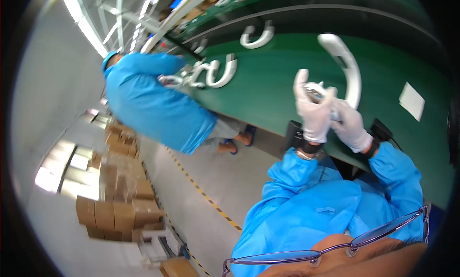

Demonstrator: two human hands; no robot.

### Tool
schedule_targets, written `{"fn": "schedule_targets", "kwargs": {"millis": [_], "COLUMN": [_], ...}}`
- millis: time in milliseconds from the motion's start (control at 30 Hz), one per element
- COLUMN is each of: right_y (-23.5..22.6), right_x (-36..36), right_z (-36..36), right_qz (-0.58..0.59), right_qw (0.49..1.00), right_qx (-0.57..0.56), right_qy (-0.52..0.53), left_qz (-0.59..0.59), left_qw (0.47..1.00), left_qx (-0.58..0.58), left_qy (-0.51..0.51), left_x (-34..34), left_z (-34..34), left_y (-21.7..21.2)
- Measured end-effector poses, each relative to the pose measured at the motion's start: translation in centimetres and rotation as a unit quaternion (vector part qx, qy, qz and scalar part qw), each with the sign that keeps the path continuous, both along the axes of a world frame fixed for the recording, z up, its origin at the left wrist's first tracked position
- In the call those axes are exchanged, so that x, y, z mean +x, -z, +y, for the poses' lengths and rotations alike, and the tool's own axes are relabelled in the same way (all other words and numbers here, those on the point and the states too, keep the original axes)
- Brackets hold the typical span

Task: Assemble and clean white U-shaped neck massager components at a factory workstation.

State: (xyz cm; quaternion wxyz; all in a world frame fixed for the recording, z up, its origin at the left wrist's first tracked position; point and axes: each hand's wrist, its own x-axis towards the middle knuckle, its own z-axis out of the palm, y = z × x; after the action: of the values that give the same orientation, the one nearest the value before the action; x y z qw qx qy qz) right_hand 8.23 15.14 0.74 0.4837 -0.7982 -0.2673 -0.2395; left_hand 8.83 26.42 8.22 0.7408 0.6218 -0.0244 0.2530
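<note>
Both my hands are in white gloves, close together over the near edge of the green work table. A white U-shaped casing [353,78], much like a neck fan, is between them, its long curved arm reaching away over the table. My left hand [316,117] is closed around the small round end part [315,89], which shows a greyish inside; its thumb or a finger points up. My right hand [352,128] grips the casing low on its curve, touching the left fingers. The gloves hide the casing's bend.
On the green table [383,61] lies a white paper [412,102] at right. More white curved casings [223,73] lie at left and one [258,37] farther back. A co-worker in a blue coat [148,99] leans over the table. Cardboard boxes [115,217] line the floor.
</note>
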Motion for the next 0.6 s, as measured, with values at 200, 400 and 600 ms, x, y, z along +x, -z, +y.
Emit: {"fn": "schedule_targets", "kwargs": {"millis": [200, 400, 600], "right_y": [1.8, 0.1, 2.4], "right_x": [0.1, 3.6, 6.1], "right_z": [-0.8, -5.5, -5.7], "right_qz": [-0.021, -0.170, -0.127], "right_qw": [0.980, 0.912, 0.930], "right_qx": [-0.192, -0.373, -0.342], "right_qy": [-0.039, -0.030, 0.044], "left_qz": [-0.048, -0.041, -0.010], "left_qw": [0.998, 0.991, 0.988], "left_qx": [-0.027, 0.129, 0.147], "left_qy": [-0.034, 0.004, 0.045], "left_x": [-0.4, -0.6, 3.2], "left_z": [1.8, 2.9, 3.4], "left_y": [1.4, 1.9, 1.6]}}
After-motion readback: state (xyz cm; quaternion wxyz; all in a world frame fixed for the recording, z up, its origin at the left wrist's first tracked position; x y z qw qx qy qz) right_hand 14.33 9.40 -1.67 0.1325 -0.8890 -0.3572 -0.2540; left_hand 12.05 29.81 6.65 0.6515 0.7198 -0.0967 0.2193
